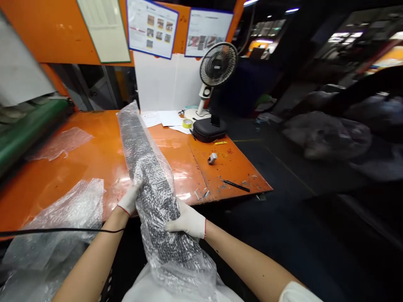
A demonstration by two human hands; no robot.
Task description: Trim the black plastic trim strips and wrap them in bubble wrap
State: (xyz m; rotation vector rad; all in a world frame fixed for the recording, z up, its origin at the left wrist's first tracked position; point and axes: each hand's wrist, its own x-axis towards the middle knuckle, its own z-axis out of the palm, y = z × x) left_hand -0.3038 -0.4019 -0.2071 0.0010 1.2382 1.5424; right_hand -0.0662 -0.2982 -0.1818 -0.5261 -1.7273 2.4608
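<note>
A long dark piece in clear bubble wrap, a wrapped bundle, slants from the orange table back over the front edge towards my body. White gloves with red cuffs cover both hands. My left hand grips the bundle's left side, its fingers partly behind the plastic. On the right side, lower down, my right hand is closed around it with the thumb on top. Loose, crumpled plastic hangs at the near end. What lies inside the wrap cannot be made out.
Bubble wrap sheets lie on the left beside a green roller. A fan, a black case, yellow tape, a small grey stamp-like object and a black pen are on the table's right part. A black cable crosses at left.
</note>
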